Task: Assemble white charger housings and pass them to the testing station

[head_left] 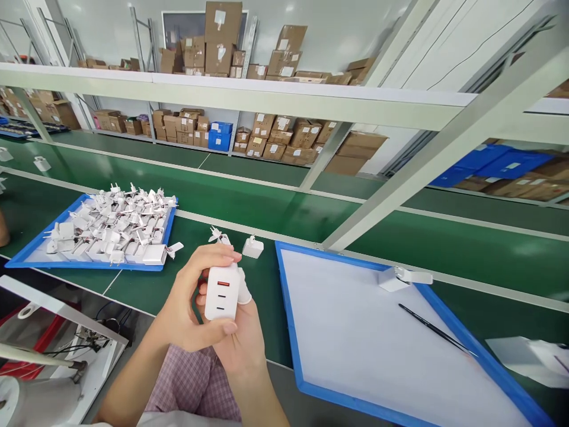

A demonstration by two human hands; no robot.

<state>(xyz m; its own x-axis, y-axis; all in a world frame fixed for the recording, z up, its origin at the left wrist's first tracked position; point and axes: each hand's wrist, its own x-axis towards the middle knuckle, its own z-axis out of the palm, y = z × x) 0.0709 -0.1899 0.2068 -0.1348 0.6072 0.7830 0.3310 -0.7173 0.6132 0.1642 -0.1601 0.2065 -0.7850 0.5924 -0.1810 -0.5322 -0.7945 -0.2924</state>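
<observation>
A white charger (221, 292) with three ports on its face, the top one orange, is held upright in front of me over the green bench. My left hand (191, 308) wraps round its left side, thumb under and fingers over the top. My right hand (242, 338) grips it from behind and below, with a white cot on one finger. Another white charger (252, 247) lies on the bench just beyond, and a small plug part (219, 235) sticks up behind the held one.
A blue tray (26, 254) piled with several white chargers sits at the left. A larger blue-rimmed white tray (293, 332) at the right holds one charger (400, 277) and a thin black brush (438, 330). Metal frame posts cross above; cardboard boxes fill shelves behind.
</observation>
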